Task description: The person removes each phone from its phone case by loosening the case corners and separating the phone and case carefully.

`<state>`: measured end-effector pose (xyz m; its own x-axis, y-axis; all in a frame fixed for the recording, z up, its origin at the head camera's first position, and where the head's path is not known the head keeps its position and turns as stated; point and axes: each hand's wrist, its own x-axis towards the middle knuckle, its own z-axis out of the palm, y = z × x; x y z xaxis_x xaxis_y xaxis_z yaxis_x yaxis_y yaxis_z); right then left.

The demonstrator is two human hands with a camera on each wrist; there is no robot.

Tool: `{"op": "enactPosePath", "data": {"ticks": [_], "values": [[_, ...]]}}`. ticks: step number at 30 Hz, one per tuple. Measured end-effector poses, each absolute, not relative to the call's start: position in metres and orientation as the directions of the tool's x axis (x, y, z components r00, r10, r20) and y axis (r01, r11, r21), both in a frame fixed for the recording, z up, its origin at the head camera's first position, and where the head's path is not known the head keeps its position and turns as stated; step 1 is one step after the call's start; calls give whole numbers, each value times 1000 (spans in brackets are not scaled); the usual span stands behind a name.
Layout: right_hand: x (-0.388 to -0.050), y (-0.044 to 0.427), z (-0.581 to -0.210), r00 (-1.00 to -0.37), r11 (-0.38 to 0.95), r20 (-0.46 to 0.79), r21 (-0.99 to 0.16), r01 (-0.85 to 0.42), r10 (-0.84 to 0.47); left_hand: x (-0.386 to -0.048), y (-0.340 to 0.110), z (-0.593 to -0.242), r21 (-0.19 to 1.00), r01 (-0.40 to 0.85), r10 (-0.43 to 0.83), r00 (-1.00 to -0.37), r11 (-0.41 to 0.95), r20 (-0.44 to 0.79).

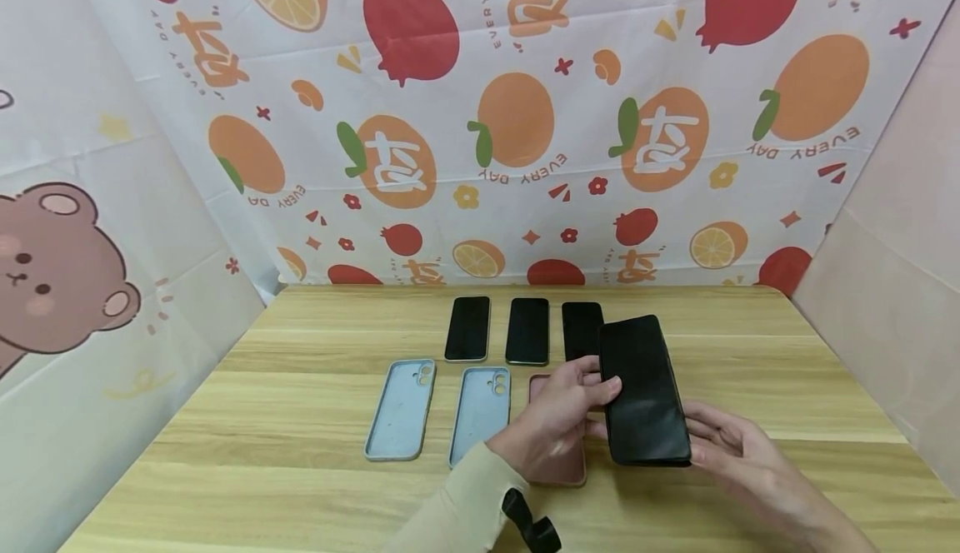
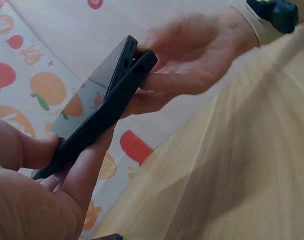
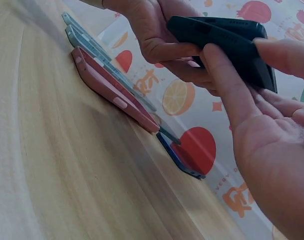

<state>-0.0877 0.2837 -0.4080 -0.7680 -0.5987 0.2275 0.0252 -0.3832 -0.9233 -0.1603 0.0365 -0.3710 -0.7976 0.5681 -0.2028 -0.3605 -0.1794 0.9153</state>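
Both hands hold a phone together with a black phone case, raised above the table. The phone's glossy screen faces up and the case lies beneath it. In the left wrist view, a gap parts them at one end, while they meet near the left thumb. My left hand pinches their left edge, thumb on top and fingers underneath. My right hand grips the lower right side; its index finger lies along the case's underside in the right wrist view. A pink case lies below, partly hidden by the left hand.
Two light blue cases lie left of the pink one on the wooden table. Behind them is a row of black phones: left, middle and right, the last partly covered. A fruit-patterned cloth hangs behind.
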Motion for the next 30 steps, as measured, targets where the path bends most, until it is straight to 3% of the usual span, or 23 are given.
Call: {"op": "enactPosePath", "data": {"ticks": [4, 11, 18, 26, 30], "values": [[-88, 287, -409, -792, -324, 163, -945, 46, -588, -160, 37, -373, 937, -331, 532, -816, -112, -225], [-88, 285, -409, -776, -335, 204, -942, 11, -597, -160, 38, -377, 941, -320, 523, -824, -110, -219], [-88, 283, -409, -839, -146, 162, -984, -100, -520, -161, 37, -377, 944, -321, 485, -839, -72, -248], [-89, 284, -411, -767, -281, 186, -960, -7, -614, -161, 35, -380, 938, -335, 497, -831, -92, -249], [-89, 281, -411, -763, -320, 196, -947, 15, -616, -161, 35, -380, 941, -328, 495, -833, -80, -248]]}}
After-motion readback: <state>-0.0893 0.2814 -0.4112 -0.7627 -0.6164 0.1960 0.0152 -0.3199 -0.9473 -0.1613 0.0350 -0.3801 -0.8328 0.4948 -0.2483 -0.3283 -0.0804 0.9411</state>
